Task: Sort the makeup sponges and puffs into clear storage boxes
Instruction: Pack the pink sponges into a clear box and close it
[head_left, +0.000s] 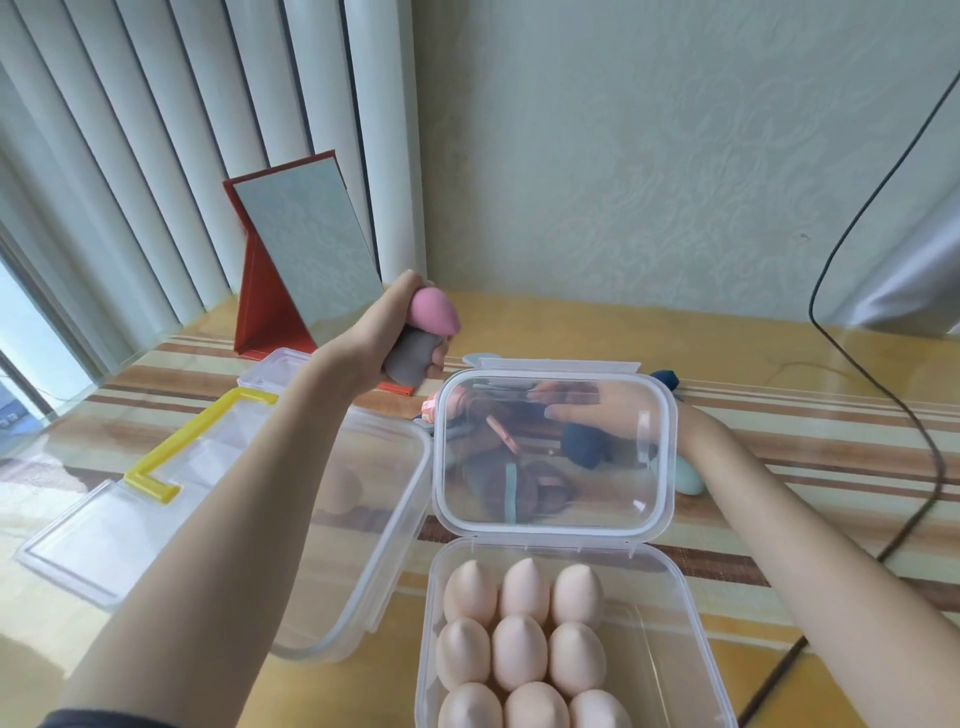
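Left hand (395, 332) grips a pink sponge (434, 312) and a grey sponge (413, 356), held up left of the raised lid (553, 452). Right hand (618, 410), seen through the lid, lies behind it with fingers straight, touching a navy sponge (584, 444). The left box (374, 561) lies below the laden hand, nearer.

The left hand (387, 332) was raised above the table, forearm stretched forward, fingers curled round what it held; the right hand (613, 410) reached forward lower down, seen blurred through clear plastic, its fingers extended leftward; both forearms were bare.
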